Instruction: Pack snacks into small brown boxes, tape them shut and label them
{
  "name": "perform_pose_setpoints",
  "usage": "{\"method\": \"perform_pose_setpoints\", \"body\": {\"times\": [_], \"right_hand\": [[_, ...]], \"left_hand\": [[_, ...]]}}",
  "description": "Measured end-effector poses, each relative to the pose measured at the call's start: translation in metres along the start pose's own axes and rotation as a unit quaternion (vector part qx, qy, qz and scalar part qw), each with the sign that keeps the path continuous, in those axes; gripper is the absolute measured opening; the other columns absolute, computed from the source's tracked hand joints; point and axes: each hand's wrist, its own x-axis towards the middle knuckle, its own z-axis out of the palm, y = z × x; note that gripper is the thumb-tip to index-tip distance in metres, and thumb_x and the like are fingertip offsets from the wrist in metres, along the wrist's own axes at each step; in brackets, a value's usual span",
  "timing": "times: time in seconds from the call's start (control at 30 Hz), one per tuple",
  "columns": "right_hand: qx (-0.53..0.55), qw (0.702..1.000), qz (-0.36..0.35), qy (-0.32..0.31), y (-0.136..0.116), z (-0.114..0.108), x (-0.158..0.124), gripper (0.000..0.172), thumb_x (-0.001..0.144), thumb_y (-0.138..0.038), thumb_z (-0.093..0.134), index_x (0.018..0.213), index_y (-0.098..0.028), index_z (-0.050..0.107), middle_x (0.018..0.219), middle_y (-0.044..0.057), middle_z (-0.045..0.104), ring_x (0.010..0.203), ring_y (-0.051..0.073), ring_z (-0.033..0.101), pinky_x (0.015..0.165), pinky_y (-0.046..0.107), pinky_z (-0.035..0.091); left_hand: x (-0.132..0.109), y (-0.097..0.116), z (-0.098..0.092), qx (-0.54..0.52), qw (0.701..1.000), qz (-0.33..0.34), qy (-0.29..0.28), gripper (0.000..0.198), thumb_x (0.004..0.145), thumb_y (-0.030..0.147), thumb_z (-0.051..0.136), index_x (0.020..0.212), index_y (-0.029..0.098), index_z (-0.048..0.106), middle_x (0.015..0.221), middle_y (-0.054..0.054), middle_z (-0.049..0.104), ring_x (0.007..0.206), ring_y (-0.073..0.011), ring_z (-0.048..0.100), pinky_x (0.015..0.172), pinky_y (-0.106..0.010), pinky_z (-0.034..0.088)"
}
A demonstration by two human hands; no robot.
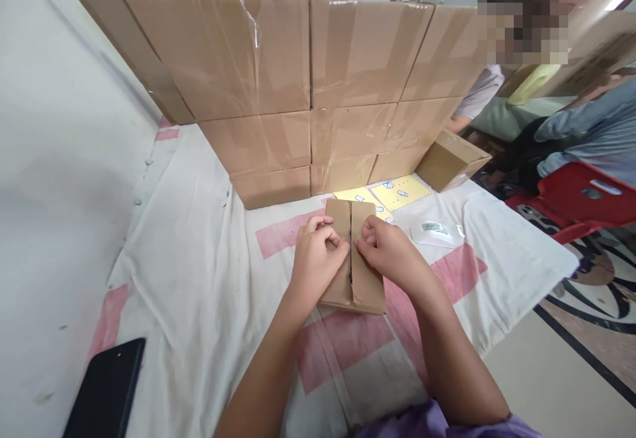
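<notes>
A small cardboard box [340, 289] lies on the cloth in front of me, its two top flaps meeting along a narrow dark gap. My left hand [320, 252] rests on the left flap, fingers curled and thumb tip at the flap's inner edge. Across the gap, my right hand [382, 246] has its fingers bent and pinched at the inner edge of the right flap. Both hands look closed on the flap edges. The inside of the box is hidden, apart from the dark slit.
Stacked taped cartons [258, 60] form a wall behind the box. An open carton [447, 160], yellow printed sheets [400, 193] and a clear plastic packet [437, 231] lie to the right. A black phone [106, 388] is at lower left. People sit beyond, near a red chair [586, 196].
</notes>
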Motion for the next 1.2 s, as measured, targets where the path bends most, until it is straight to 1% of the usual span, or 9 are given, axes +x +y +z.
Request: {"method": "perform_pose_setpoints", "body": {"times": [0.2,0.37,0.53,0.67,0.73,0.9,1.0,1.1,1.2], "right_hand": [[-0.062,0.998,0.030,-0.002,-0.012,-0.001,-0.003,0.023,0.086,-0.020,0.060,0.079,-0.024,0.038,0.065,0.002,0.053,0.060,0.019,0.048,0.057,0.030,0.024],[-0.064,0.994,0.082,0.028,-0.005,-0.004,-0.008,0.031,0.086,-0.036,0.068,0.081,-0.024,0.039,0.071,0.005,0.057,0.063,0.020,0.052,0.055,0.030,0.025],[0.102,0.984,0.139,-0.041,0.024,-0.008,-0.008,0.045,0.082,-0.058,0.070,0.085,-0.025,0.039,0.066,0.002,0.061,0.052,0.017,0.052,0.047,0.028,0.032],[0.261,0.944,0.129,-0.153,0.047,-0.010,-0.002,0.034,0.087,-0.050,0.064,0.084,-0.024,0.041,0.056,-0.003,0.059,0.044,0.014,0.051,0.042,0.025,0.031],[0.274,0.942,0.145,-0.129,0.064,-0.014,0.002,0.025,0.088,-0.043,0.060,0.086,-0.024,0.044,0.059,-0.001,0.063,0.044,0.014,0.054,0.041,0.024,0.031],[0.142,0.972,0.173,0.067,0.121,-0.039,0.028,0.012,0.087,-0.028,0.058,0.081,-0.022,0.049,0.069,0.002,0.071,0.052,0.013,0.059,0.047,0.023,0.038],[0.075,0.990,0.104,0.055,0.146,-0.054,0.058,0.012,0.089,-0.023,0.054,0.078,-0.020,0.056,0.078,0.003,0.073,0.060,0.013,0.061,0.057,0.025,0.044],[-0.058,0.997,0.041,0.036,0.157,-0.056,0.094,0.015,0.093,-0.019,0.051,0.089,-0.018,0.066,0.098,0.006,0.074,0.088,0.017,0.067,0.077,0.026,0.048],[-0.137,0.990,0.030,0.010,0.158,-0.044,0.123,0.020,0.093,-0.020,0.056,0.107,-0.017,0.070,0.118,0.010,0.068,0.106,0.021,0.064,0.085,0.027,0.046]], "left_hand": [[-0.001,0.000,0.003,0.015,1.000,0.000,0.007,0.025,0.080,0.014,0.065,0.063,0.022,0.049,0.121,-0.004,0.060,0.126,-0.0252,0.052,0.108,-0.044,0.040],[0.001,-0.013,0.002,-0.034,0.999,-0.007,0.001,0.024,0.080,0.016,0.064,0.080,0.024,0.042,0.116,-0.005,0.052,0.124,-0.0216,0.051,0.105,-0.039,0.043],[0.005,-0.022,0.001,-0.175,0.978,-0.097,-0.064,0.033,0.082,0.026,0.066,0.100,0.027,0.038,0.127,-0.006,0.054,0.123,-0.0199,0.055,0.096,-0.034,0.050],[0.010,-0.027,-0.002,-0.252,0.952,-0.130,-0.118,0.039,0.082,0.028,0.067,0.105,0.028,0.034,0.133,-0.005,0.057,0.127,-0.0212,0.055,0.094,-0.034,0.050],[0.013,-0.031,-0.004,-0.278,0.933,-0.172,-0.147,0.043,0.082,0.031,0.068,0.110,0.029,0.035,0.132,-0.005,0.058,0.123,-0.0225,0.058,0.094,-0.035,0.051],[0.017,-0.034,-0.002,-0.355,0.900,-0.213,-0.136,0.068,0.072,0.037,0.078,0.127,0.029,0.038,0.147,-0.007,0.047,0.135,-0.0289,0.049,0.102,-0.038,0.047],[0.014,-0.033,0.003,-0.412,0.879,-0.203,-0.128,0.077,0.072,0.036,0.078,0.138,0.033,0.038,0.149,-0.005,0.048,0.138,-0.0297,0.048,0.107,-0.039,0.046],[0.010,-0.039,0.004,-0.456,0.862,-0.183,-0.124,0.072,0.075,0.033,0.075,0.141,0.032,0.045,0.140,-0.003,0.060,0.134,-0.0272,0.054,0.107,-0.038,0.046],[0.009,-0.055,-0.004,-0.470,0.833,-0.270,-0.111,0.060,0.074,0.034,0.076,0.131,0.023,0.059,0.112,-0.006,0.075,0.111,-0.0272,0.069,0.093,-0.034,0.054]]}}
